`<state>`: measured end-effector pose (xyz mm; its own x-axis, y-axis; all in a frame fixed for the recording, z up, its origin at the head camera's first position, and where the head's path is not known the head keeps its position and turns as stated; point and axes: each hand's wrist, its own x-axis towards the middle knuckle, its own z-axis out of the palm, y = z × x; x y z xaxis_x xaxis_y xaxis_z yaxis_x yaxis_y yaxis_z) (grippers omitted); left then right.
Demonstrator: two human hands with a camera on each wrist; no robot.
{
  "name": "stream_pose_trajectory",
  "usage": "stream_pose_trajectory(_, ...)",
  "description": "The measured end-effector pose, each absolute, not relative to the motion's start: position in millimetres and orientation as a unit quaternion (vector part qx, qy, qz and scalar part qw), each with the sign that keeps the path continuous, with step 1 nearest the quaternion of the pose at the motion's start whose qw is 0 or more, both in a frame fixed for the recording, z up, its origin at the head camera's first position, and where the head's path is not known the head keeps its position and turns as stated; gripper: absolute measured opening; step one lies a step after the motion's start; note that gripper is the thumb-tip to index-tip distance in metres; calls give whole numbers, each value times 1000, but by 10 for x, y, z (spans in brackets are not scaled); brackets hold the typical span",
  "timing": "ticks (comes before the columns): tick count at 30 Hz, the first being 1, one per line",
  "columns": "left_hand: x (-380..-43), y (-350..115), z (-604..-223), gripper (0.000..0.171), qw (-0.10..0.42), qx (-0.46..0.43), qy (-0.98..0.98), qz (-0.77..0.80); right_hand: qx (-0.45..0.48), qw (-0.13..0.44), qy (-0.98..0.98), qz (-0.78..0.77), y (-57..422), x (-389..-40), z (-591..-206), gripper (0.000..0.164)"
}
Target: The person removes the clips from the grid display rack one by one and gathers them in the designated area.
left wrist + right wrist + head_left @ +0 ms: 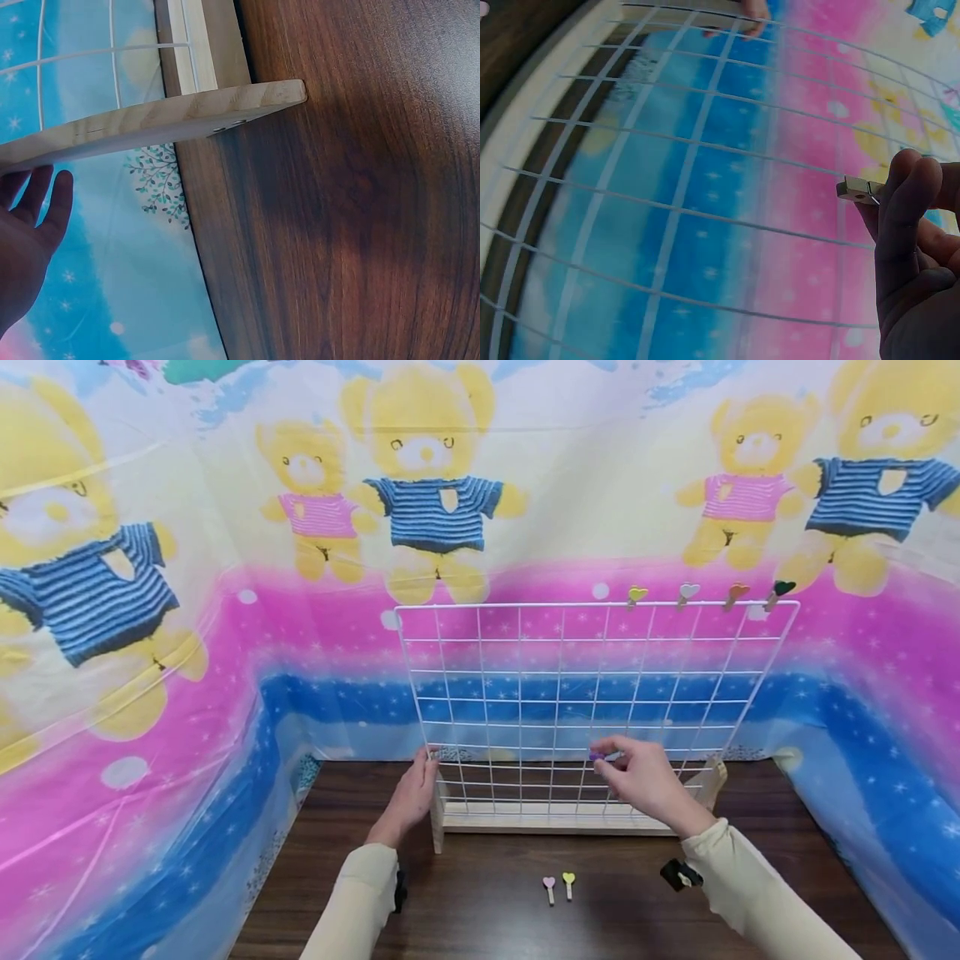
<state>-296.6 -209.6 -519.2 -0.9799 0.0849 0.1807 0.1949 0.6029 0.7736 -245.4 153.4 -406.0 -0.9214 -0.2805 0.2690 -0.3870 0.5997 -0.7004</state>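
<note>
In the head view my right hand (pixel 647 779) pinches a small wooden clothespin with a purple heart (pixel 596 757), in front of the white wire grid (pixel 556 702). The right wrist view shows the clothespin's bare wooden end (pixel 855 190) jutting from between the thumb and fingers, toward the wires. My left hand (pixel 411 795) is at the left side of the grid's wooden stand (pixel 438 827). Seen from the left wrist, its extended fingers (pixel 56 210) touch the outer face of the wooden side piece (pixel 172 112); the thumb is out of sight there.
Along the grid's top wire sit heart clothespins: yellow (pixel 637 594), white (pixel 688 591), orange (pixel 738 592) and dark green (pixel 783 588). A pink-heart clothespin (pixel 550 890) and a yellow-heart one (pixel 568 885) lie on the dark wooden table (pixel 480 910). Bear-printed cloth (pixel 570 527) surrounds the table.
</note>
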Motion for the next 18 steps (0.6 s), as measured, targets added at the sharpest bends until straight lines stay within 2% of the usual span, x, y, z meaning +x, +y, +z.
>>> stream_pose_trajectory(8, -2982, -2096, -5198, 36, 80, -83, -894, -433, 156, 35, -894, 418, 1625, -2424, -4588, 18)
stream_pose_trajectory(18, -2968, -2101, -5216, 40, 66, -83, -891, -442, 149, 14, -900, 410, 1690, -2404, -5097, 11)
